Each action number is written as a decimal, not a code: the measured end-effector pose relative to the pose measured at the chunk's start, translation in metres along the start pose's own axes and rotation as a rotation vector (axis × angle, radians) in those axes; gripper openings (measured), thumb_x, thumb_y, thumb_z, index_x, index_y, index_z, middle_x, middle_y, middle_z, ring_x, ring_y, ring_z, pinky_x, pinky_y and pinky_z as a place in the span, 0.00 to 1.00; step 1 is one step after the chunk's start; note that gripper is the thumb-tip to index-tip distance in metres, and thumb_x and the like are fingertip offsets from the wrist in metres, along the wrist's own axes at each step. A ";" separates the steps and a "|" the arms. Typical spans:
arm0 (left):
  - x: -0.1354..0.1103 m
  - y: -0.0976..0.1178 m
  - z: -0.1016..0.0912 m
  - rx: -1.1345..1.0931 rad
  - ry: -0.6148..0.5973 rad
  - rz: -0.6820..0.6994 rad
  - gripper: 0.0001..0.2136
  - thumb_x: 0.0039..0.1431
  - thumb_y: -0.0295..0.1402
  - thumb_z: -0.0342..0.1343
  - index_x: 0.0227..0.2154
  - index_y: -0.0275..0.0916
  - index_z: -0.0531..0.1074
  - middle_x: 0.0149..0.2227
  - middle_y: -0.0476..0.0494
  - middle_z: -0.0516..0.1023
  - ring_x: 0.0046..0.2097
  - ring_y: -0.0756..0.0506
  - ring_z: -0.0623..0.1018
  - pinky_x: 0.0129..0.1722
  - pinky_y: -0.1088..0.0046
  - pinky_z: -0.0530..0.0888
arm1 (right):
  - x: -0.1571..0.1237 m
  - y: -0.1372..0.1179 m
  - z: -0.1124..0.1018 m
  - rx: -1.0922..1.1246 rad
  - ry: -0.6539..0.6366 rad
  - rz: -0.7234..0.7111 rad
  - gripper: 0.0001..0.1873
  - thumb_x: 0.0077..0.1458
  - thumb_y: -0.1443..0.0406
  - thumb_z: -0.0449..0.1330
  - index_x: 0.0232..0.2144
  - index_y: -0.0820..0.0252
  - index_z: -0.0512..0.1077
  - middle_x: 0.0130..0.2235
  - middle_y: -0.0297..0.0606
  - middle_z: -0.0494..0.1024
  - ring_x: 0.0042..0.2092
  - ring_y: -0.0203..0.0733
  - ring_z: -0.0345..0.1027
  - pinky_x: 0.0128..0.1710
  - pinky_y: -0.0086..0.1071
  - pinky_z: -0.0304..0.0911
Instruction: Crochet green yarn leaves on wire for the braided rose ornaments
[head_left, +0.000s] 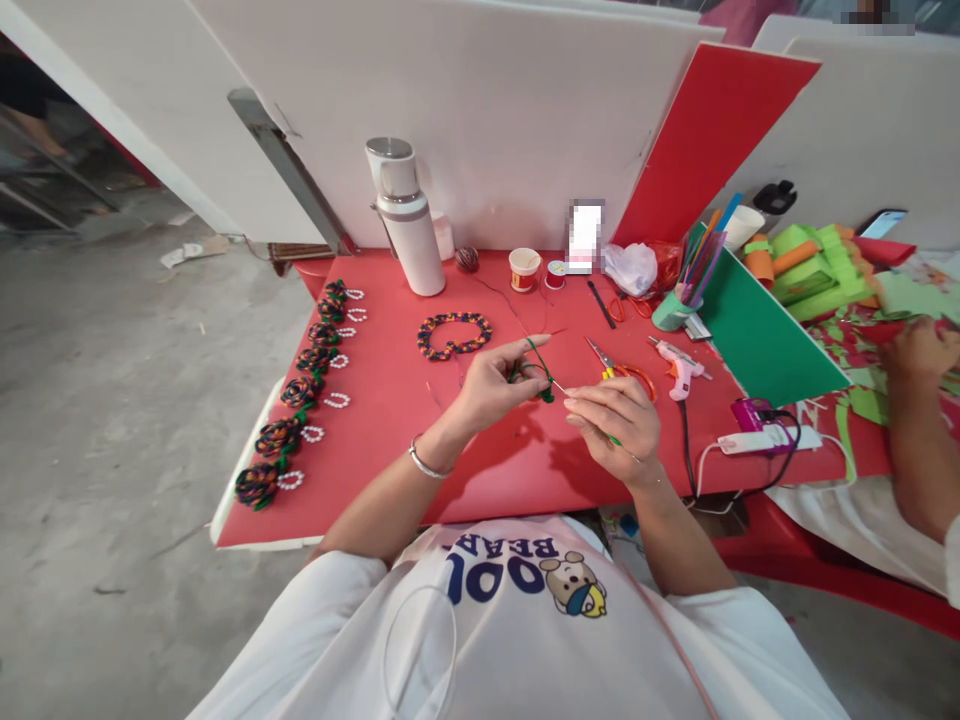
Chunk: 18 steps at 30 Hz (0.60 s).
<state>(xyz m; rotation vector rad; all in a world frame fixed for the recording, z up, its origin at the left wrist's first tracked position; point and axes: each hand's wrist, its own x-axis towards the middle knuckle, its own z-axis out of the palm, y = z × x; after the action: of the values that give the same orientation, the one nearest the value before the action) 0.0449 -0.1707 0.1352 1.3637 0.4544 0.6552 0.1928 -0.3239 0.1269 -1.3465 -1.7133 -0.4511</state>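
Above the middle of the red table, my left hand is closed on green yarn, with a strand running up over the raised index finger. A small green crocheted piece hangs just below its fingertips. My right hand grips a thin crochet hook, whose metal tip meets the green stitches; a bit of its green handle shows under the fingers. Behind my left hand lies a multicoloured crocheted ring. Scissors with yellow and orange handles rest behind my right hand.
Multicoloured crocheted balls with white bead loops line the left edge. At the back stand a white thermos, a yarn ball and a paper cup. A pink glue gun and power strip lie right, near another person's hand.
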 end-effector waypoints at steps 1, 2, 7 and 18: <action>0.000 0.000 0.000 -0.002 -0.007 0.002 0.31 0.46 0.27 0.70 0.57 0.30 0.75 0.25 0.49 0.77 0.26 0.52 0.75 0.27 0.77 0.69 | 0.001 0.000 0.000 0.020 0.014 0.018 0.16 0.59 0.69 0.66 0.48 0.47 0.79 0.43 0.34 0.87 0.40 0.43 0.76 0.42 0.42 0.73; 0.000 0.000 -0.001 -0.003 -0.013 0.003 0.31 0.46 0.28 0.70 0.57 0.30 0.75 0.25 0.49 0.78 0.26 0.52 0.75 0.27 0.77 0.69 | 0.001 0.000 0.000 0.045 0.027 0.040 0.15 0.60 0.69 0.66 0.47 0.46 0.80 0.43 0.34 0.87 0.40 0.43 0.77 0.42 0.42 0.73; 0.000 0.000 -0.002 0.008 -0.018 0.002 0.31 0.46 0.27 0.69 0.57 0.30 0.75 0.25 0.49 0.78 0.26 0.52 0.76 0.27 0.77 0.68 | -0.001 0.001 0.000 0.166 0.042 0.189 0.11 0.61 0.68 0.64 0.43 0.46 0.81 0.41 0.34 0.87 0.40 0.45 0.79 0.44 0.46 0.73; 0.001 0.002 -0.002 -0.060 -0.047 -0.036 0.30 0.46 0.27 0.69 0.56 0.30 0.76 0.26 0.48 0.79 0.27 0.51 0.76 0.27 0.76 0.68 | -0.004 0.004 0.003 0.292 0.060 0.341 0.08 0.62 0.65 0.63 0.39 0.47 0.82 0.39 0.35 0.87 0.39 0.46 0.79 0.43 0.47 0.74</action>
<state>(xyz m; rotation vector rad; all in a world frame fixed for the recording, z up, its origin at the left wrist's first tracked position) 0.0439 -0.1690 0.1366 1.3090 0.4177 0.6012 0.1952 -0.3230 0.1210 -1.3577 -1.4000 -0.0444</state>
